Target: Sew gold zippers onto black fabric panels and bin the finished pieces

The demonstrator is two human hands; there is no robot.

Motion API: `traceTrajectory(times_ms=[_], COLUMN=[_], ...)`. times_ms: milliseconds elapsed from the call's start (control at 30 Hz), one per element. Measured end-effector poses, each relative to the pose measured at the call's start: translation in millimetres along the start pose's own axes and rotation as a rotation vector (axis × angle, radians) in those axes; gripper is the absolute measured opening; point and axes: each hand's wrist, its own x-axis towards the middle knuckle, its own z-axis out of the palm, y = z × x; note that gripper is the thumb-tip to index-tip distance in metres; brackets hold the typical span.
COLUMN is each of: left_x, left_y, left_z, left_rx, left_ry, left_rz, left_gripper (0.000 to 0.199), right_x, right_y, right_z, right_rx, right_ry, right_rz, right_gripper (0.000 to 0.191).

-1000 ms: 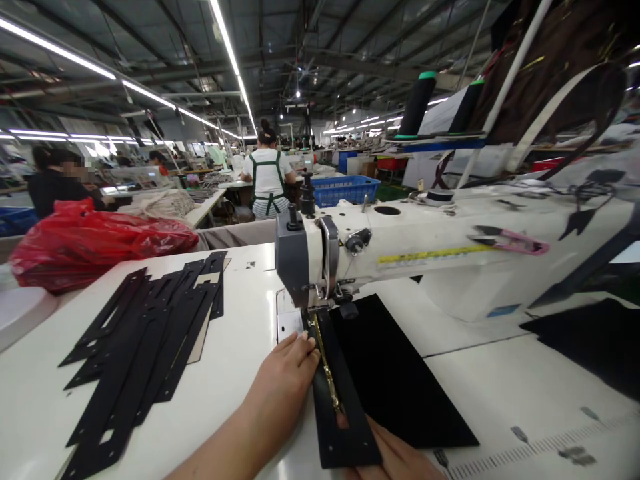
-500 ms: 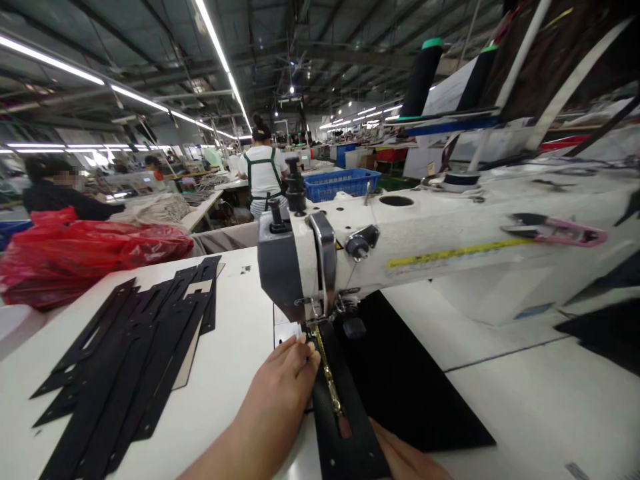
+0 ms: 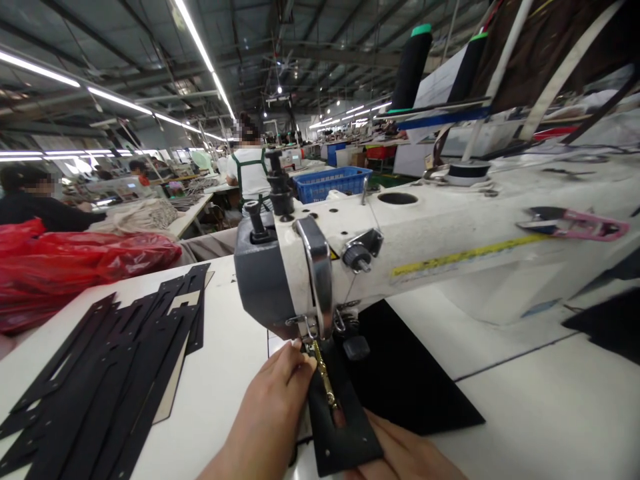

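A black leather-like panel (image 3: 345,440) with a slot lies partly under the needle area of a white sewing machine (image 3: 310,273). In its slot shows a gold zipper (image 3: 325,380) with its slider toward me. My left hand (image 3: 273,403) is closed at the panel's left edge, fingertips pinched together close to the presser foot. On the near right, my right hand (image 3: 400,450) grips the panel's edge, some of its fingers hidden beneath. A larger black sheet (image 3: 405,373) extends to the right behind the panel.
Black slotted strips (image 3: 135,353) are piled on the left of the white table. Beyond them sits a red plastic bag (image 3: 90,260). Pink-handled snips (image 3: 575,221) rest on the machine arm, near thread cones (image 3: 413,70). A blue basket (image 3: 333,183) and other people are farther back.
The panel and zipper have advanced toward the machine, bringing the slider closer to the presser foot. Both hands have stayed on the panel. The camera view has shifted slightly.
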Motion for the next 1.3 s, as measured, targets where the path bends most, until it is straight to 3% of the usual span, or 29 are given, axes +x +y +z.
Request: traceTrajectory(times_ms=[233,400,533,633,733,833,933,1067,1167,1300], left_x=[-0.6,-2.7,-7.8,-9.9,-9.8,-8.5,-7.5,-7.5,-7.7,-8.0], left_y=[-2.4,5.3,10.6,13.8,15.1,15.0,17.0,23.0,24.4,22.6], left_z=[0.9,-8.9,-10.0,-10.4,-11.9,-12.3,-10.7,-8.7,-8.3,-6.4], left_rx=[-0.096,-0.097,-0.027,-0.096,-0.253,-0.341,-0.304,-0.150,-0.086,-0.083], left_ry=[-0.066,-0.200,-0.233,-0.205,-0.114,-0.041,-0.044,-0.008,0.005,-0.043], left_rz=[-0.066,-0.094,-0.144,-0.244,-0.313,-0.354,-0.367,-0.251,-0.185,-0.165], left_gripper=[0.020,0.038,0.048,0.045,0.035,0.034,0.033,0.029,0.028,0.025], right_x=[8.8,19.0,30.2,36.8,40.7,43.4,48.6,59.9,64.1,59.9], right_y=[5.5,9.9,15.1,19.6,25.5,33.6,41.7,46.7,46.0,44.7], right_z=[-1.4,-10.5,-16.5,-17.8,-16.7,-14.1,-13.1,-14.1,-10.6,-3.1], right_rx=[-0.030,0.071,0.101,0.176,0.245,0.283,0.270,0.201,0.146,0.113], right_ry=[0.044,0.040,-0.096,-0.211,-0.320,-0.395,-0.463,-0.552,-0.528,-0.353], right_rz=[-0.057,0.017,0.134,0.254,0.287,0.252,0.107,-0.004,0.106,0.133], right_gripper=[0.034,0.029,0.023,0.016,0.028,0.026,0.026,0.024,0.019,0.025])
